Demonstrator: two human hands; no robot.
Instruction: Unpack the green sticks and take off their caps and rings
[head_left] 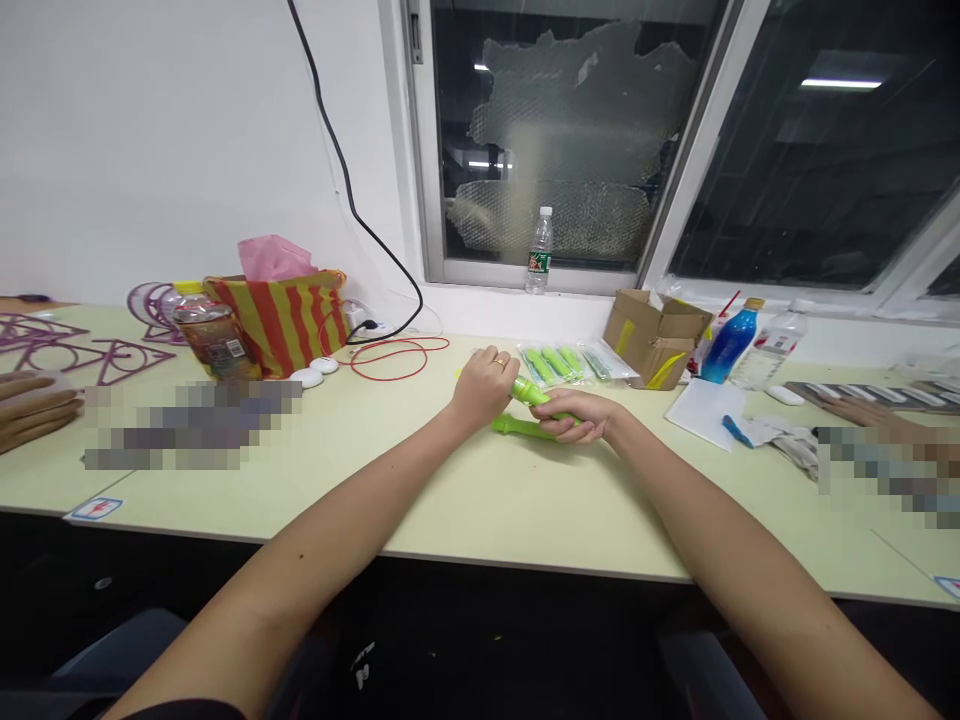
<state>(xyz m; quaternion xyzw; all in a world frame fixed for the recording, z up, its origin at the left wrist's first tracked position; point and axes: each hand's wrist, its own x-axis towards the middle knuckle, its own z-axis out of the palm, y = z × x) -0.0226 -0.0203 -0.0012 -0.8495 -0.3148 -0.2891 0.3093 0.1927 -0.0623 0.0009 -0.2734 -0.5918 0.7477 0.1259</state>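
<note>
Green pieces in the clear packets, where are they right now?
In the head view, the packaged green pieces lie on the table just right of centre, beyond the right hand and left of the cardboard box.

There are two loose green tubes (532, 393), at least three bagged green tubes (556, 362), four plastic bottles (538, 252), one cardboard box (624, 335), one striped bag (296, 322), three rounded white pucks (324, 366), one black cable (321, 108) and one red cable (390, 378). The purple frames (139, 369) overlap too much to count.
</note>
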